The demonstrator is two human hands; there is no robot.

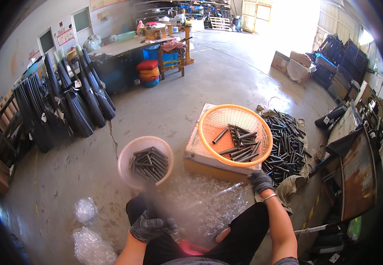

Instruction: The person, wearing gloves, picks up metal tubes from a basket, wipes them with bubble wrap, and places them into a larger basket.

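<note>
1. Nearest the camera, grey clothing [196,262] and black trousers [249,225] are filling the space bodyward of both hands' fingers. A red object [191,247] is showing between the legs, right of the left fingers.

2. Left hand [149,226]: wearing a dark knitted glove, hovering by the left thigh. Fingers are looking bent; a dark blurred shape [151,196] is rising just beyond them. Blur is hiding whether they are gripping it; cannot tell.

3. Right hand [261,182]: gloved too, reaching farther forward. Fingers are looking curled; whether they are pinching anything, cannot tell. A clear plastic strip [231,189] is lying just left of them, its long axis slanting toward them.

4. Key relation, as judged: a pale pink basket [149,141] of dark tubes [149,163] is standing ahead of the left fingers, that hand being nearer. Many long axes are slanting from far left to near right.

5. An orange basket [255,123] of similar tubes [244,140] is sitting on a box [196,152], ahead and left of the right fingers, the right hand being nearer. Axes there are varying.

6. A tube heap [286,148] is spreading beyond the right fingers, rightward, on cloth [291,187].
</note>
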